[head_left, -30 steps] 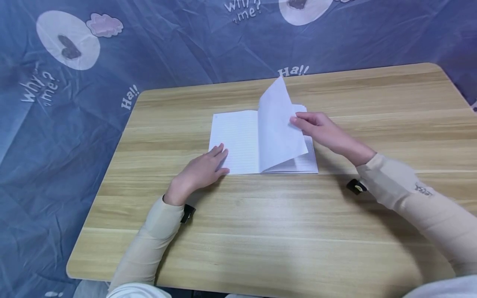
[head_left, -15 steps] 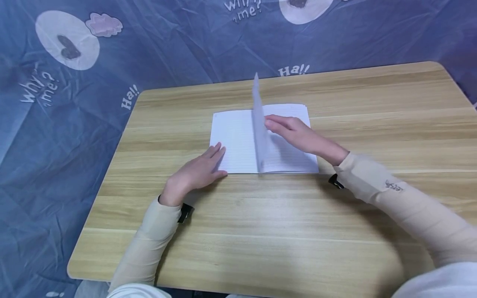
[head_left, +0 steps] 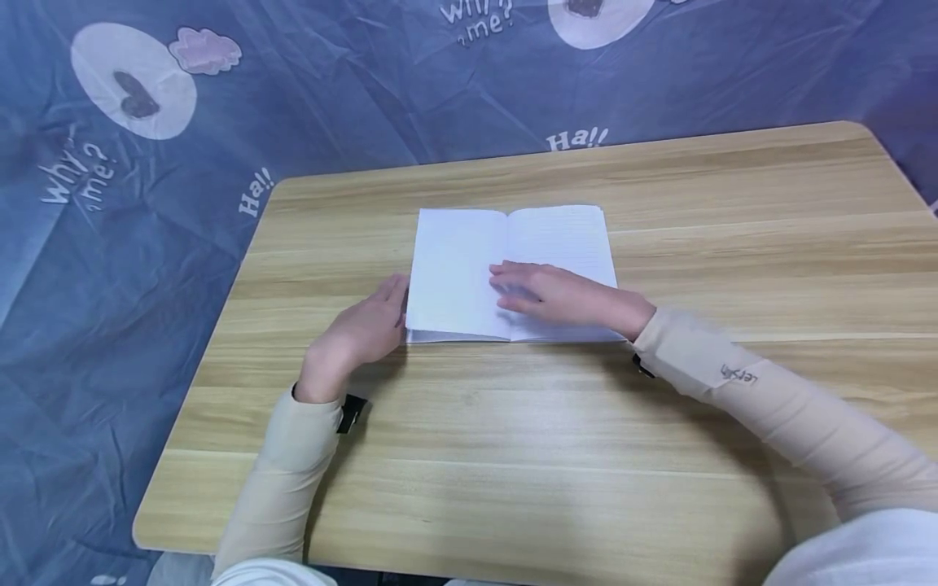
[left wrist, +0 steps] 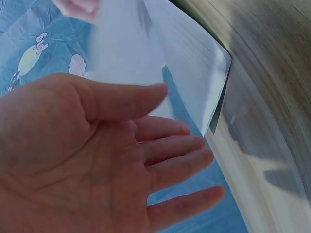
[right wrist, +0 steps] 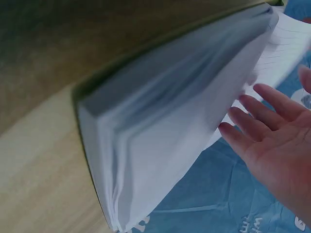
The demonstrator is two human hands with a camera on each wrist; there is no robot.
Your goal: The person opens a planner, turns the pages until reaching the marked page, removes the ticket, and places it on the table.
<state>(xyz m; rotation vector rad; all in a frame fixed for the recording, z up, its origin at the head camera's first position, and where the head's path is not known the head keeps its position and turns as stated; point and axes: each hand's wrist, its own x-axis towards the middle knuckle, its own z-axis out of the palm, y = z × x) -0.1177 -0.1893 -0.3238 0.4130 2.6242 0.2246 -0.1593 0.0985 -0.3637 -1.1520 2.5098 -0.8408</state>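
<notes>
An open notebook [head_left: 456, 264] lies on the table, its left page blank-looking and its right page lined. My left hand [head_left: 366, 325] is beside the notebook's left edge, fingers extended and close to the page edge. In the left wrist view its palm shows, with nothing held, and a blurred sheet [left wrist: 124, 43] stands raised past the thumb. Over the middle of the notebook my right hand [head_left: 560, 295] reaches with outstretched fingers near the fold. The right wrist view shows those fingers spread slightly beside the thick stack of pages [right wrist: 165, 141], gripping nothing.
The notebook sits toward the back of a wood-grain table [head_left: 513, 456] with rounded corners. A blue printed cloth [head_left: 352, 89] hangs behind and to the left. Beige sleeves [head_left: 769, 407] cover both forearms, with a small black device at each wrist.
The lifted page has turned from right to left and now covers the left side. My right hand followed it leftward and dropped lower; my left hand slid left off the page.
</notes>
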